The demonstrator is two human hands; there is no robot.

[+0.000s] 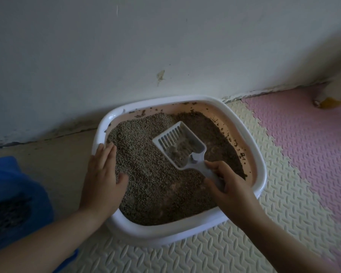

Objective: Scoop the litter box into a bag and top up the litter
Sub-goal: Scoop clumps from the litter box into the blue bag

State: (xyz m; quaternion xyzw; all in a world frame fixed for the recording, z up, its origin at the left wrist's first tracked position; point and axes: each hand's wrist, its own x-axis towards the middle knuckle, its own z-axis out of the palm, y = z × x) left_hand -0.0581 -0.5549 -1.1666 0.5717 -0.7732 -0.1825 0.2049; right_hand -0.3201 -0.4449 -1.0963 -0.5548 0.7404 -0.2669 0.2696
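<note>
litter box point(165, 235), white-rimmed with a pinkish inner wall, sits on the floor right against the wall point(165, 46), straight in front of you in the head view. the litter point(146, 154) lies paler and heaped toward the far left, darker toward the right, and thins near the right side, where the bare pink bottom shows through. your left hand point(101, 180) is released, its fingers straight and laid flat over the left rim, with the thumb reaching down onto the grains. your right hand point(230, 186) is clenched around the handle of the white slotted scoop point(180, 148). the scoop's head points away from you over the middle of the box and carries a small grey clump near its handle end. whether its front edge touches the litter, you cannot tell. a blue bag point(18, 184) lies on the floor to the left of the box, near your left forearm, with dark material showing inside. the box rests partly on a cream foam mat point(274, 213), and a pink mat point(313, 144) joins it on the right.
</note>
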